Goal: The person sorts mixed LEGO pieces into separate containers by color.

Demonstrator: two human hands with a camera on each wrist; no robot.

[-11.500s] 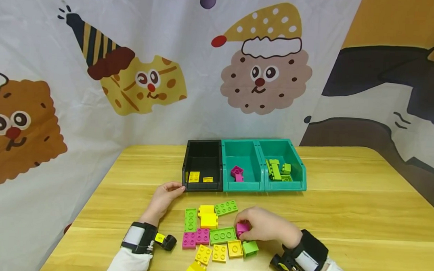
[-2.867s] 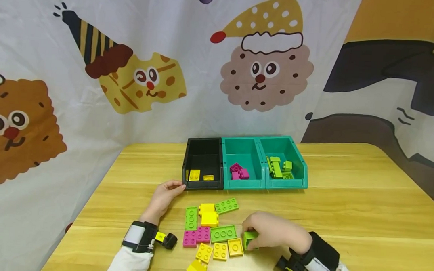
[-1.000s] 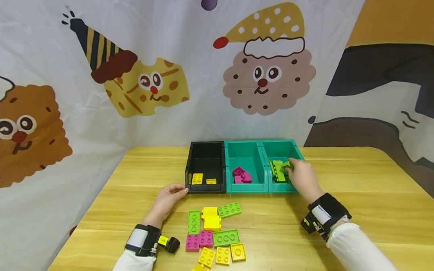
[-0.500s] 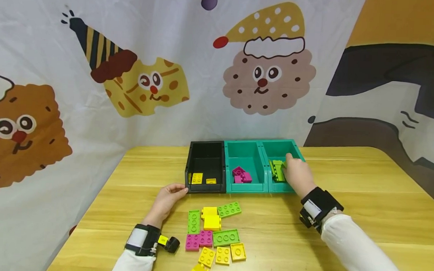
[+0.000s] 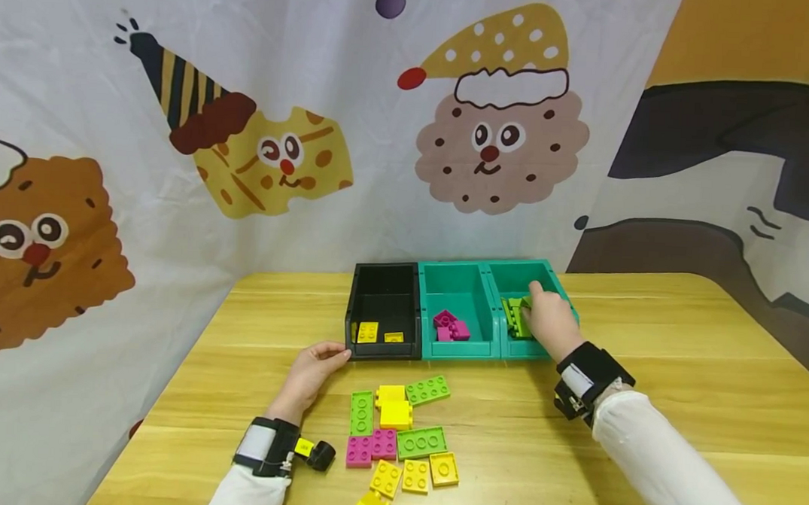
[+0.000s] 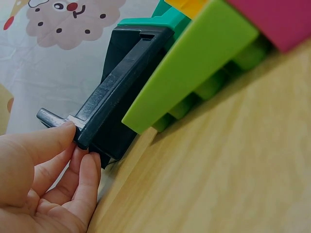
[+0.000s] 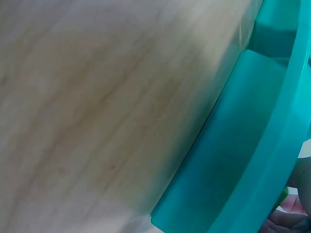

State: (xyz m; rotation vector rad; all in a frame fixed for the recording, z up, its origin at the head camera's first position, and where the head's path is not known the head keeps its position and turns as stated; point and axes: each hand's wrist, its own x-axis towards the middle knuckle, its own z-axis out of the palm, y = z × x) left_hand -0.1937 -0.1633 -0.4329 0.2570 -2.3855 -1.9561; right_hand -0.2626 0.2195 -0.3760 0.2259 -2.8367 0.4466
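Note:
My left hand (image 5: 309, 376) pinches the front left corner of the black bin (image 5: 382, 351), thumb on the rim and fingers beneath it in the left wrist view. Two yellow bricks (image 5: 368, 332) show plainly inside that bin. My right hand (image 5: 554, 321) reaches into the right teal bin (image 5: 526, 270), its fingertips gripping a green brick (image 5: 527, 301) that the hand mostly hides. Other green bricks (image 5: 515, 318) lie beside the fingers. In the right wrist view, a sliver of green shows by the fingers, behind the teal bin wall (image 7: 228, 145).
Magenta bricks (image 5: 452, 327) lie in the middle teal bin (image 5: 457, 350). On the wooden table (image 5: 239, 313), in front of the bins, are loose yellow bricks (image 5: 396, 415), green bricks (image 5: 422, 442) and magenta bricks (image 5: 359, 452). A printed cloth (image 5: 371, 236) hangs behind.
My right hand laid a magenta brick in the middle bin, then carried a green brick from the table to the right bin, lately shifting slightly left there. My left hand keeps its hold.

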